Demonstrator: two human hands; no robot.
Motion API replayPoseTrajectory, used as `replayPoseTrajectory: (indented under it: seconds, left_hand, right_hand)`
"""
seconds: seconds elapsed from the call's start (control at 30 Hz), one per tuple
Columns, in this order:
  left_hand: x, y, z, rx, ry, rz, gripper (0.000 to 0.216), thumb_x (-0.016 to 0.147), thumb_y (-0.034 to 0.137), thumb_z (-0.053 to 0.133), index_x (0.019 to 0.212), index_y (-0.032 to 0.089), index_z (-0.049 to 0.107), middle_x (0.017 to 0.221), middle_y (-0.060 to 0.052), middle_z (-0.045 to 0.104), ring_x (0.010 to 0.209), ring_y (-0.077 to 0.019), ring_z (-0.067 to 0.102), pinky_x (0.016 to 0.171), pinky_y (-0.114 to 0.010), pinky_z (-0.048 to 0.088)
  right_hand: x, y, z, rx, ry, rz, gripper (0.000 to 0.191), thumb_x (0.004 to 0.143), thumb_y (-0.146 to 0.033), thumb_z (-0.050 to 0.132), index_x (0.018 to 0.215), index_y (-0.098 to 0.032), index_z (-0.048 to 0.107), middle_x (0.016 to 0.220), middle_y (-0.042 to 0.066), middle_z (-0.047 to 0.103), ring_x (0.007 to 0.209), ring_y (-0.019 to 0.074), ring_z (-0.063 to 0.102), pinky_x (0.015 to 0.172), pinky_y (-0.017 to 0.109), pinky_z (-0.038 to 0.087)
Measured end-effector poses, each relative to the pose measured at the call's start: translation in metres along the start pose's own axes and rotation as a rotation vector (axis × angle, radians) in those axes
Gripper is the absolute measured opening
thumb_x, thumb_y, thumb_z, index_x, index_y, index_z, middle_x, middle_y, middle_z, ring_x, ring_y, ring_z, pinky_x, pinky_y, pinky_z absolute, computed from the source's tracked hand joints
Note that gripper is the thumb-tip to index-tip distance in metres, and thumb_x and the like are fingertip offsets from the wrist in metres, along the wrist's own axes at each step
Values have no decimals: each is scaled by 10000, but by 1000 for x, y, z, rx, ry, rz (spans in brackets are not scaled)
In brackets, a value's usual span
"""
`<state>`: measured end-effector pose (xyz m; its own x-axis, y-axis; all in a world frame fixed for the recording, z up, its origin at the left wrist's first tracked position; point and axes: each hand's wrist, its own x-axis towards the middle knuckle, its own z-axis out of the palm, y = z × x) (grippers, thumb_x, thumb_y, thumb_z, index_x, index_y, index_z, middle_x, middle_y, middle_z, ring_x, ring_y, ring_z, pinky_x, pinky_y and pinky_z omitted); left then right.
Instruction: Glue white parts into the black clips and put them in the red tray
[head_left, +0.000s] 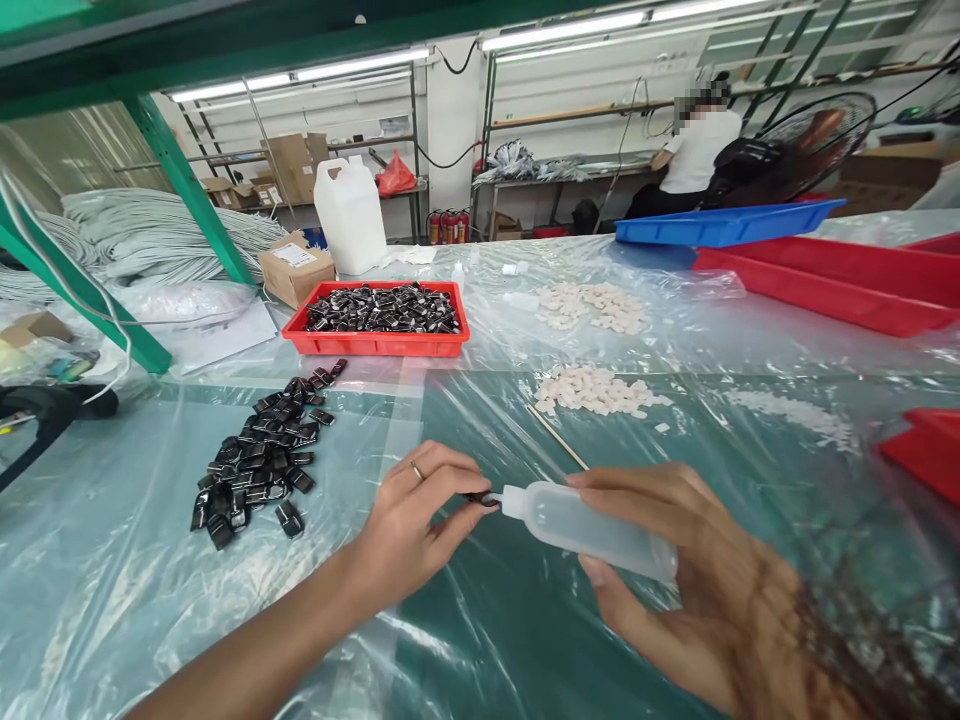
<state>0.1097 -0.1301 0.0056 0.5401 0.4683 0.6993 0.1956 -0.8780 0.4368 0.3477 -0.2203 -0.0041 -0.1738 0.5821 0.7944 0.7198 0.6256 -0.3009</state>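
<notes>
Between the thumb and fingers of my left hand point(420, 520) is a small black plastic part point(480, 498), mostly hidden by the fingertips. My right hand point(690, 570) grips a translucent squeeze bottle point(592, 525), tilted on its side with its nozzle pointing left. The nozzle tip meets the black part, or comes very close to it. To the left of my left hand lies a loose pile of similar glossy black parts point(262, 450). A thin wooden stick point(557, 437) rests on the plastic sheet just beyond the bottle.
Behind my hands, a red tray point(375, 345) holds many black parts. Piles of small whitish pieces point(600, 390) lie at centre right. Further back stand a white jug point(350, 215) and a cardboard box point(296, 268). Blue point(727, 225) and red trays point(832, 280) sit right; a person point(694, 150) sits beyond.
</notes>
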Motion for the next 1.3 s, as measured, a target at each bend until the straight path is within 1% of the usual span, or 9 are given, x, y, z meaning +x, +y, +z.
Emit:
replayPoseTrajectory:
  seconds: [0.13,0.43,0.6,0.73,0.9,1.0,1.1,1.2,1.3]
  left_hand:
    - [0,2,1,41,28,10,128,976,151,679,1064,220,616,953,-29,679,853,-166,660,765,-322,583]
    - [-3,2,1,94,27,27,149,979,165,676,1100,230,618,977,-25,678,855,-167,653,765,-333,578]
    - [-2,3,2,108,26,39,180,974,116,651,1103,236,618,995,-20,680,889,-163,647,794,-330,586]
    - [-2,4,2,119,18,59,199,965,95,640,1104,235,616,1003,-32,680,903,-174,645,807,-345,588]
    - [-2,3,2,131,37,65,179,963,114,651,1087,240,624,966,-22,683,868,-170,652,779,-335,584]
    - [-2,1,3,132,42,63,186,958,121,669,1089,245,625,957,-15,681,867,-162,649,781,-317,580]
    - [-2,0,3,141,34,86,185,960,116,664,1092,238,623,958,-19,678,863,-163,641,782,-319,578]
    - [-2,0,2,133,20,94,167,965,123,662,1092,224,622,962,-32,682,872,-177,647,788,-337,581]
    - [-1,0,1,125,22,74,148,976,156,666,1095,230,621,965,-35,698,888,-188,666,803,-355,591]
  right_hand:
    - [-4,0,-5,-74,-1,-110,541,906,-122,737,1413,-277,628,1165,165,770,1060,311,731,755,469,665]
    - [-6,-4,-6,-53,-2,-52,520,940,-116,715,1421,-305,651,1182,138,777,1047,280,751,786,448,671]
    - [2,-4,-10,-34,-3,-37,513,927,-166,704,1410,-335,674,1120,111,804,902,262,779,701,431,679]
    - [11,-5,-12,-53,2,-77,547,891,-179,709,1408,-351,663,1042,108,820,838,274,791,640,446,679]
    - [18,-8,-17,-180,-7,-175,579,877,-194,684,1436,-327,622,959,124,840,772,293,810,553,443,692]
    - [20,-11,-19,-254,-65,-223,538,874,-218,672,1398,-311,598,931,126,858,726,287,808,512,418,678]
    - [19,-13,-16,-250,-27,-228,455,863,-220,690,1308,-297,632,911,127,862,726,279,798,531,399,672]
    - [16,-11,-14,-128,48,-129,421,841,-184,728,1246,-298,700,951,113,859,791,259,799,603,370,680]
    - [12,-3,-14,95,51,171,332,880,-234,746,1191,-349,740,1020,62,864,861,235,817,648,325,681]
